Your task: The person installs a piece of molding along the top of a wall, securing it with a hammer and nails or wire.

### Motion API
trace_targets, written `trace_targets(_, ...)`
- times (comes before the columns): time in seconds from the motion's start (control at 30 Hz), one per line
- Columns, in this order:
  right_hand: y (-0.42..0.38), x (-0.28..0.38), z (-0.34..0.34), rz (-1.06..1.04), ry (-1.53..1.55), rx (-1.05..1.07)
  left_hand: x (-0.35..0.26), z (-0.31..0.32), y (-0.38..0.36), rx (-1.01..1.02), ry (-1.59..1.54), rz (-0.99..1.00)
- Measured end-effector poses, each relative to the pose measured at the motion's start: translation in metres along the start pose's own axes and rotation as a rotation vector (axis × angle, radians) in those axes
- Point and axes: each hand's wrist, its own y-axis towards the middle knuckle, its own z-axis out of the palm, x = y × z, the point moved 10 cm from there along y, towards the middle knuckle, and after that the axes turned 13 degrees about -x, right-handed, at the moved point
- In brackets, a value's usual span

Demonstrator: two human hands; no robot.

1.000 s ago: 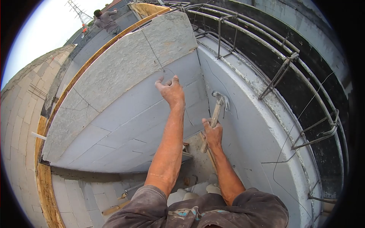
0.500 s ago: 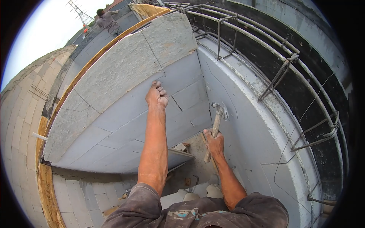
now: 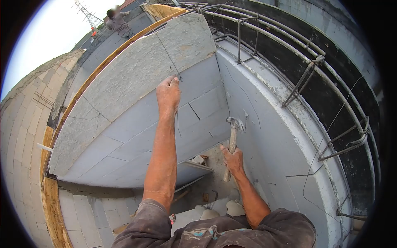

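Note:
My left hand (image 3: 168,87) is closed, knuckles up, at the lower end of a thin wire (image 3: 167,50) that runs down over the rough grey plaster band (image 3: 136,70). A thin dark strand shows beneath the fist, along the smooth block wall (image 3: 155,134). Whatever lies inside the fingers is hidden. Lower and to the right, my right hand (image 3: 234,160) grips a claw hammer (image 3: 233,138) by its worn wooden handle. The hammer stands head up, in front of the corner where the two grey walls meet.
A curved rebar cage (image 3: 316,62) runs above the right-hand wall (image 3: 273,142). Wooden formwork boards (image 3: 53,206) edge the left side. Below lies a floor with a light ledge (image 3: 196,165) and rubble. Another person (image 3: 119,22) works at the far upper left.
My left hand has turned from fingers showing to knuckles up and risen slightly to the wire's end. The hammer has shifted a little left and downward with my right hand.

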Motion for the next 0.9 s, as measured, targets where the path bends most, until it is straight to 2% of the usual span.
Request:
trace_targets(0.03, 0.0, -0.002, 0.0, 0.01, -0.013, -0.003, -0.007, 0.0, 0.007, -0.011, 0.153, 0.152)
trace_targets(0.13, -0.001, -0.007, -0.001, 0.01, 0.002, 0.004, -0.046, 0.003, 0.001, 0.151, 0.403, 0.253)
trace_targets(0.23, -0.003, -0.006, 0.003, -0.003, -0.032, -0.002, -0.052, 0.017, -0.001, 0.232, 0.568, 0.374)
trace_targets(0.33, -0.007, -0.006, 0.013, 0.012, -0.016, 0.045, -0.049, 0.013, -0.038, 0.3, 0.301, -0.158)
trace_targets(0.43, -0.015, 0.0, 0.019, 0.011, -0.045, 0.055, -0.03, 0.021, -0.043, 0.141, -0.015, -0.16)
trace_targets(0.57, -0.016, -0.012, 0.022, 0.011, -0.023, 0.098, -0.026, 0.028, -0.048, 0.141, 0.012, -0.11)
trace_targets(0.67, -0.02, -0.015, 0.018, 0.046, -0.007, 0.09, -0.036, 0.031, -0.038, -0.011, 0.397, 0.405)
trace_targets(0.77, -0.026, -0.011, 0.012, 0.063, 0.011, 0.074, -0.043, 0.025, -0.042, -0.1, 0.463, 0.484)
trace_targets(0.87, -0.021, -0.017, 0.005, 0.042, -0.034, 0.045, -0.042, 0.019, -0.044, -0.174, 0.367, 0.555)
trace_targets(0.9, -0.018, -0.017, 0.002, 0.029, -0.078, 0.023, -0.035, 0.016, -0.04, -0.189, 0.313, 0.477)
